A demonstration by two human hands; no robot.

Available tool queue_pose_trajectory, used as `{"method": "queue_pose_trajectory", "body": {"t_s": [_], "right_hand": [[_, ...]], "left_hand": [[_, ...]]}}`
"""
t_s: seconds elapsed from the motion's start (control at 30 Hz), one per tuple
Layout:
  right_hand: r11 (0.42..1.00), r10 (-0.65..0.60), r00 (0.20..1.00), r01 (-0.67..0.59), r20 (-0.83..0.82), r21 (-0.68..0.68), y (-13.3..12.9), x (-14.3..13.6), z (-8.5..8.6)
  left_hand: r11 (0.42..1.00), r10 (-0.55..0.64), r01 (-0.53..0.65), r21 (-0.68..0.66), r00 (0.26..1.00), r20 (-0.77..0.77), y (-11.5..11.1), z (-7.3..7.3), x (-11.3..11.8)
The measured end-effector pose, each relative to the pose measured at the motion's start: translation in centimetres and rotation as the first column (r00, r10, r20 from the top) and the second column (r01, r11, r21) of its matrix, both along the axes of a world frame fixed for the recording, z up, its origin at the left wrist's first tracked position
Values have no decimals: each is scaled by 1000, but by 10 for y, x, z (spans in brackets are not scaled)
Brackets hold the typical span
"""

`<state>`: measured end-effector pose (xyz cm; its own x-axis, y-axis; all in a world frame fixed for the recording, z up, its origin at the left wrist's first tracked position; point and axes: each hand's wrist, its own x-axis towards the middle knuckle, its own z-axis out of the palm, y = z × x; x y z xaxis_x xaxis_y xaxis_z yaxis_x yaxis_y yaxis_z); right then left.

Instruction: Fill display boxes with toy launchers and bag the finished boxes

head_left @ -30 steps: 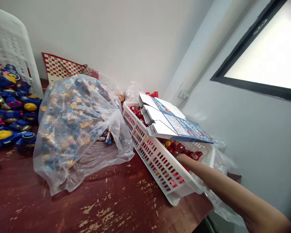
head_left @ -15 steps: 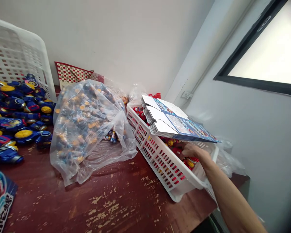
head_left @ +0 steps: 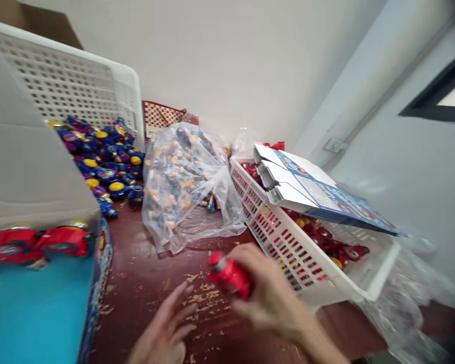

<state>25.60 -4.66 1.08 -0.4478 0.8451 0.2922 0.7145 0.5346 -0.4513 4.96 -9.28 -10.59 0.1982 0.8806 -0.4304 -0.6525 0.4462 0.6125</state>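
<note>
My right hand point(head_left: 271, 290) is closed round a red toy point(head_left: 230, 275), blurred by motion, above the table point(head_left: 136, 273). To its left, my left hand point(head_left: 165, 328) is empty, palm turned inward and fingers spread, a short way from the toy. An open box point(head_left: 34, 313) with a bright blue inside stands at the lower left. Inside it, a few red toys point(head_left: 62, 240) lie along the back wall. On the right is a white slatted basket point(head_left: 307, 273) holding more red toys point(head_left: 322, 240).
A stack of flat printed cartons point(head_left: 307, 192) lies across the basket. A clear plastic bag point(head_left: 182, 177) full of small blue and yellow pieces sits mid-table. Blue toys point(head_left: 106, 156) are heaped by another white basket point(head_left: 76, 76). Loose plastic film point(head_left: 398, 298) hangs at the right.
My right hand has come out of the basket with a red toy and moved left. My left hand has entered the view. The view has turned left, showing the open box.
</note>
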Motion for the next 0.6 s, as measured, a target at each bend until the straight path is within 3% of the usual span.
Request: {"method": "queue_pose_trajectory", "body": {"t_s": [0.07,0.1,0.2,0.27,0.37,0.5,0.6], "right_hand": [[979,113,970,-145,-213,-141,7,-47,-44],[970,99,962,-151,-254,-191,12,-64,-64],[955,98,936,-184,-337,-234,37,-85,-101],[965,37,933,-127,-359,-230,67,-81,-109],[973,-189,928,132,-321,-190,127,-65,-108],[888,-456,877,438,-153,-137,206,-56,-110],[811,-579,815,573,-16,-117,238,-63,-122]], "left_hand": [[999,17,-14,-32,994,105,10,-2,2],[997,44,-35,-68,990,135,16,-3,1],[970,170,-150,-193,981,92,35,-8,-13],[942,235,-208,-263,969,75,45,-12,-24],[905,311,-262,-335,945,102,52,-13,-32],[871,399,-337,-359,910,114,52,-11,-29],[881,391,-334,-334,913,117,50,-11,-29]]}}
